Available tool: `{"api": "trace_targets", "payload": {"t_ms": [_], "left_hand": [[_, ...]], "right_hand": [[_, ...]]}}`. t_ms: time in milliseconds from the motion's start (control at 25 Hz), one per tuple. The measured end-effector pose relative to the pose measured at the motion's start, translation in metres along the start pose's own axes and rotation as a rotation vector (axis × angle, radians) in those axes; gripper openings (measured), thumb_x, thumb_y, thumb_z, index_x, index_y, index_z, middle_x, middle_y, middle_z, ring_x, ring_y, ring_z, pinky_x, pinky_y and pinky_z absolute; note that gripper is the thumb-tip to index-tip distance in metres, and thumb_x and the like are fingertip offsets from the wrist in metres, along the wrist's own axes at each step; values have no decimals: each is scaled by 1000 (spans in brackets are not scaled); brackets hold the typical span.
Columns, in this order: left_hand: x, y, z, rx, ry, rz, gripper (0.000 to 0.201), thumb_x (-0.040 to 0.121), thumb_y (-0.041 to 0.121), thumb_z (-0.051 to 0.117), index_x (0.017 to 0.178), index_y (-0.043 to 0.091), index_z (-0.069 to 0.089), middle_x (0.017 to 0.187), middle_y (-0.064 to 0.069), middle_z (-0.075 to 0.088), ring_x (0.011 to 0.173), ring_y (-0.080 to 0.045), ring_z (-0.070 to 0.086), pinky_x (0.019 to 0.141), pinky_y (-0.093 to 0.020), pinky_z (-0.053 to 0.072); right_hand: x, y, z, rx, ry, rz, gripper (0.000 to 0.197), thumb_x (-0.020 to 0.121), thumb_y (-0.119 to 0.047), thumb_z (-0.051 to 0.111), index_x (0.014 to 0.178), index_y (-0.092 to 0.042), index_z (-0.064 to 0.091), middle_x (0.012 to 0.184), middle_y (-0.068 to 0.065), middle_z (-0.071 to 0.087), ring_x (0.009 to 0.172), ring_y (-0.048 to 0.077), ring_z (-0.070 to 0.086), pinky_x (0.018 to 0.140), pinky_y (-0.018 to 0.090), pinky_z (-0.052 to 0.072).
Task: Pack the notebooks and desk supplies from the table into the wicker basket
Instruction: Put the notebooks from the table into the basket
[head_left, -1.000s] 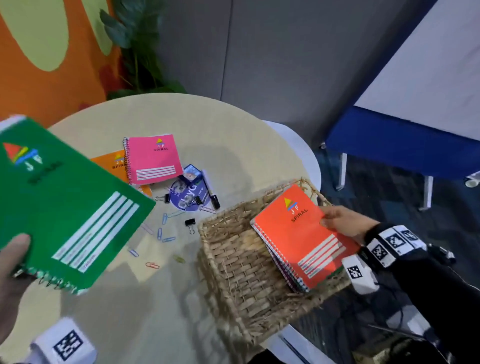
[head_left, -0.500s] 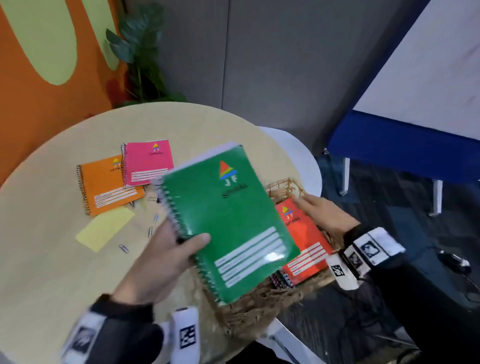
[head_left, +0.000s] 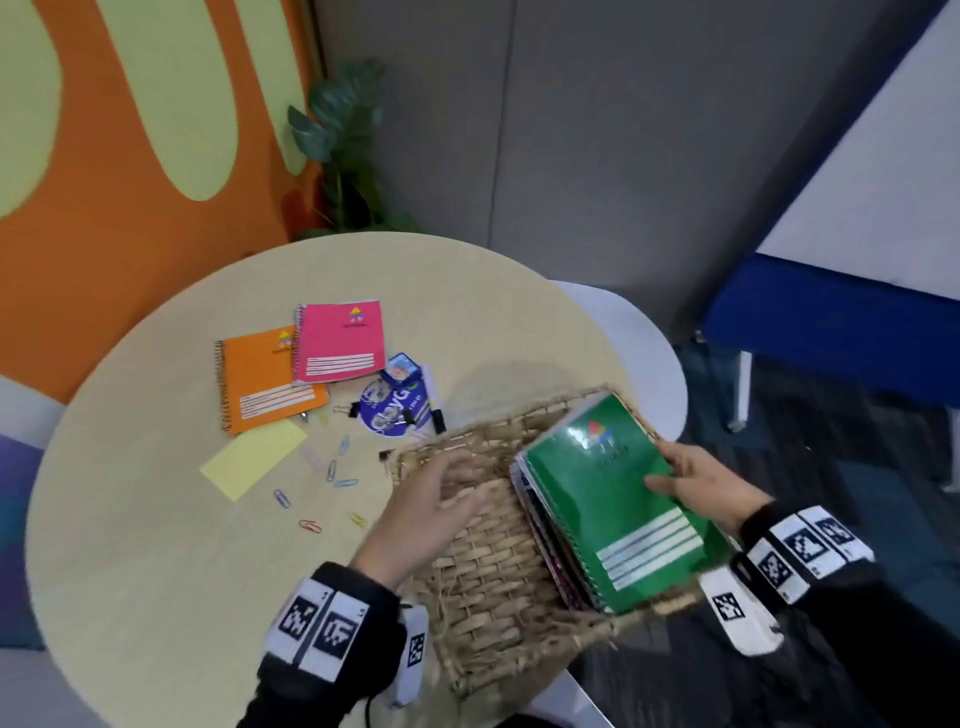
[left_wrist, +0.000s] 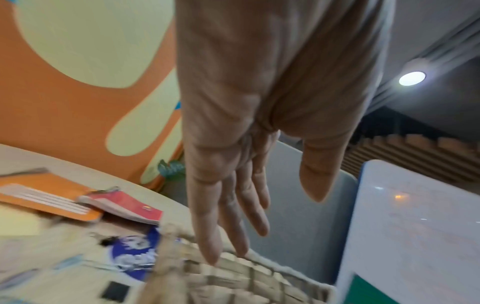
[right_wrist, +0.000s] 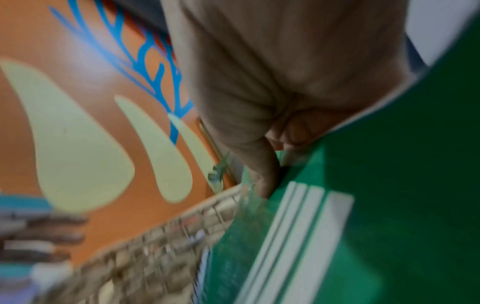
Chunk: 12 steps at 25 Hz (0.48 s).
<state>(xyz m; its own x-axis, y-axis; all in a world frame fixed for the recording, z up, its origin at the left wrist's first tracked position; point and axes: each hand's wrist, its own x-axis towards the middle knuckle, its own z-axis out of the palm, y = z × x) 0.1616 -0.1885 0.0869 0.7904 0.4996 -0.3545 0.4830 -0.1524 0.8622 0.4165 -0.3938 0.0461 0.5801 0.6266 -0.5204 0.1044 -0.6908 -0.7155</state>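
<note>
Round and pale, the surface (head_left: 156, 545) stands before an orange wall, with the wicker basket (head_left: 483, 577) at its near right edge. Inside it, a green notebook (head_left: 613, 509) tops a stack leaning on the right wall. Of the hands, the right hand (head_left: 698, 480) grips that notebook's right edge, thumb on the cover; the left hand (head_left: 431, 509) hovers over the basket, fingers loosely spread, holding nothing. Farther left lie an orange notebook (head_left: 265, 384), a pink notebook (head_left: 340, 340), a yellow sticky pad (head_left: 252, 457) and scattered paper clips (head_left: 332, 473).
</note>
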Motion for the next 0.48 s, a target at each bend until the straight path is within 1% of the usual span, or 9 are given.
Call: {"api": "trace_targets", "payload": {"t_ms": [40, 80, 120, 160, 200, 280, 360, 440, 480], "left_hand": [[-1, -12, -12, 17, 42, -7, 39, 94, 22, 60, 130, 29, 50, 123, 4, 62, 112, -10, 59, 94, -23, 49], [-2, -23, -24, 30, 78, -27, 32, 93, 18, 61, 122, 30, 54, 120, 1, 65, 111, -14, 62, 99, -27, 49], [-1, -37, -39, 36, 128, -56, 29, 92, 14, 61, 116, 29, 55, 117, -3, 67, 109, -16, 64, 99, -29, 50], [2, -49, -54, 44, 181, -91, 27, 91, 12, 62, 114, 27, 58, 113, -4, 67, 105, -18, 65, 97, -30, 51], [6, -62, -72, 68, 242, -125, 27, 91, 12, 62, 115, 22, 60, 112, -5, 68, 102, -20, 66, 95, -32, 52], [22, -84, -108, 162, 350, -195, 35, 91, 14, 62, 126, 13, 57, 115, -8, 66, 103, -23, 64, 90, -30, 50], [47, -105, -147, 271, 431, -280, 45, 92, 18, 61, 135, 7, 50, 127, -12, 62, 113, -28, 61, 94, -31, 45], [82, -124, -184, 372, 464, -346, 52, 93, 19, 59, 140, 2, 44, 139, -16, 54, 125, -32, 53, 102, -35, 43], [99, -131, -197, 398, 470, -385, 54, 93, 19, 59, 140, -1, 41, 142, -18, 50, 128, -34, 50, 103, -37, 42]], "right_hand": [[8, 3, 4, -208, 24, 54, 62, 85, -12, 63, 142, -13, 38, 144, 7, 48, 131, 21, 47, 113, 36, 34], [15, 8, 8, -444, 65, 103, 61, 87, -15, 62, 142, -10, 36, 140, 10, 50, 128, 25, 50, 108, 32, 39], [21, 9, 13, -642, 96, 140, 59, 88, -19, 60, 141, -8, 37, 136, 14, 54, 123, 28, 54, 100, 32, 44], [22, 10, 18, -760, 104, 185, 55, 87, -23, 59, 137, -8, 40, 131, 16, 58, 117, 30, 58, 94, 33, 46], [22, 5, 24, -820, 86, 231, 51, 86, -26, 57, 132, -7, 45, 126, 16, 60, 113, 32, 61, 90, 33, 48], [19, -2, 31, -896, 102, 288, 49, 81, -31, 57, 124, -9, 53, 122, 14, 63, 110, 31, 62, 88, 34, 49], [13, -23, 34, -1003, 151, 312, 47, 79, -38, 62, 118, -14, 56, 119, 8, 65, 109, 29, 63, 83, 33, 50], [11, -63, 39, -1087, 255, 264, 44, 80, -48, 61, 113, -18, 57, 115, 4, 66, 106, 26, 65, 73, 32, 47], [10, -86, 43, -1091, 289, 222, 41, 82, -51, 58, 107, -19, 56, 112, 4, 67, 105, 26, 65, 69, 31, 44]]}}
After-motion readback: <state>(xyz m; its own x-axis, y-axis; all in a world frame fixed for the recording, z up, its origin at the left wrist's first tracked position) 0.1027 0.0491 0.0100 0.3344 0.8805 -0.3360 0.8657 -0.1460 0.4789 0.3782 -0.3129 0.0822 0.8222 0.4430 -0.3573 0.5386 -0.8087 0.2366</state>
